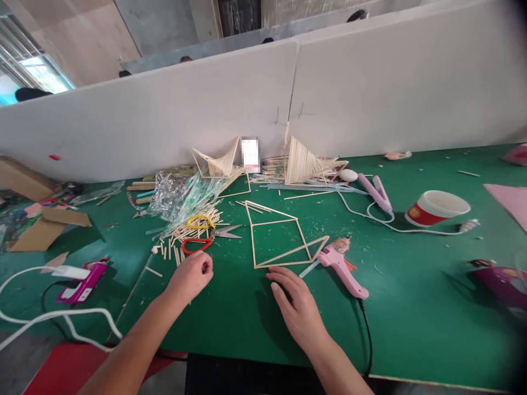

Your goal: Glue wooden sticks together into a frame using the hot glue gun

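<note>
Left hand (pixel 191 276): fingers curled into a loose fist on the green work mat (pixel 411 318), fingertips pinched together. Whether a stick sits inside the pinch cannot be made out. Right hand (pixel 297 307): flat, palm down, fingers spread, holding nothing, fingertips touching the near edge of the flat frame of thin pale wooden sticks (pixel 280 233).

Stick frame: one piece, lying flat on the mat just beyond both hands. Slender sticks joined into an open outline, with a pointed top, a cross stick, and a narrow triangle running off to its right.

Left of the frame: one pair of scissors with a yellow and a red handle loop (pixel 201 233), lying on a loose heap of short pale sticks (pixel 187 233); the sticks are too many and too overlapped to count. Beyond that heap, crumpled clear plastic wrap (pixel 177 195).

Right of the frame: one pink hot glue gun (pixel 341 263), nozzle just beside the frame's right corner; its black cord runs off the near edge. Farther right, one red and white paper cup (pixel 436 208) on its side.

Behind the frame, against the white partition (pixel 370 93): two fan-shaped stick models (pixel 302 162).

Both forearms are cut off at the bottom edge.
</note>
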Demonstrator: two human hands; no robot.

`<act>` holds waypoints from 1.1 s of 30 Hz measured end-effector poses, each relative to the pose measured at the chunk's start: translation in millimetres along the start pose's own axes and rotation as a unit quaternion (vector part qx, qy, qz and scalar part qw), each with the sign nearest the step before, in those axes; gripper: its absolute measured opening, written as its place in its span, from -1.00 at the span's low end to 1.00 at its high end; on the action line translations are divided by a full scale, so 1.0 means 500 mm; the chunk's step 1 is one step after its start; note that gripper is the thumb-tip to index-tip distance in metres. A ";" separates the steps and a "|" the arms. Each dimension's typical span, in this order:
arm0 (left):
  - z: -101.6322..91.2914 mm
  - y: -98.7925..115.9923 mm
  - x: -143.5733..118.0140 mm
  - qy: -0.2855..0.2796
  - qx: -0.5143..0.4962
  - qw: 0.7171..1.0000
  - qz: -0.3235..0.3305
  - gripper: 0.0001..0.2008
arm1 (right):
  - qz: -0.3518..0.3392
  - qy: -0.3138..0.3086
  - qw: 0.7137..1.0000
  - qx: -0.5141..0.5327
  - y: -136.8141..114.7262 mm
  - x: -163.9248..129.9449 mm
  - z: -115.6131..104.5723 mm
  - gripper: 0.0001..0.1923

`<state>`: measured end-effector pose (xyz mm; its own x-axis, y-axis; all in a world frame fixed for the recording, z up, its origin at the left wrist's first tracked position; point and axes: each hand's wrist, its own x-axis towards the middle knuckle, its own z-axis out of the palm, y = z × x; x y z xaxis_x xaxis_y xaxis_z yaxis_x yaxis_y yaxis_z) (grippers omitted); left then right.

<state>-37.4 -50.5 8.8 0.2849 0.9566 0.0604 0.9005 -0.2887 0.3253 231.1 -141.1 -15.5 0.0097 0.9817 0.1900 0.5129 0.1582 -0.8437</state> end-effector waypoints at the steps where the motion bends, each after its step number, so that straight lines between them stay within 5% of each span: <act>1: -0.010 -0.008 -0.002 0.007 0.006 1.000 -0.013 -0.91 | -0.002 0.000 1.000 -0.001 0.000 0.000 0.000 -0.72; 8: -0.085 -0.084 -0.019 0.095 0.043 0.991 -0.086 -0.84 | -0.027 0.013 1.000 -0.006 -0.006 -0.003 0.000 -0.77; 13: -0.097 -0.082 -0.037 0.172 0.040 0.982 -0.074 -0.80 | -0.056 0.024 0.998 0.008 -0.016 -0.019 -0.002 -0.75; 22: -0.055 -0.031 -0.023 0.214 0.013 0.974 -0.078 -0.75 | -0.199 0.029 0.979 -0.024 -0.022 -0.089 -0.040 -0.36; 27: -0.035 0.006 -0.030 0.209 -0.076 0.974 -0.040 -0.67 | -0.138 0.070 0.988 -0.020 -0.037 -0.112 -0.084 -0.47; 30: -0.013 0.068 -0.041 0.184 -0.274 0.943 -0.043 -0.41 | -0.166 -0.001 0.985 -0.044 -0.086 -0.093 -0.078 -0.38; 33: 0.002 0.142 -0.038 0.185 -0.348 0.919 0.006 -0.33 | -0.241 -0.087 0.966 -0.031 -0.152 -0.041 -0.029 -0.25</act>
<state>21.1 -89.2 29.8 0.0462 0.9387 0.3417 0.4338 -0.3270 0.8396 204.4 -174.8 52.2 -0.3855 0.7987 0.4619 0.4725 0.6009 -0.6447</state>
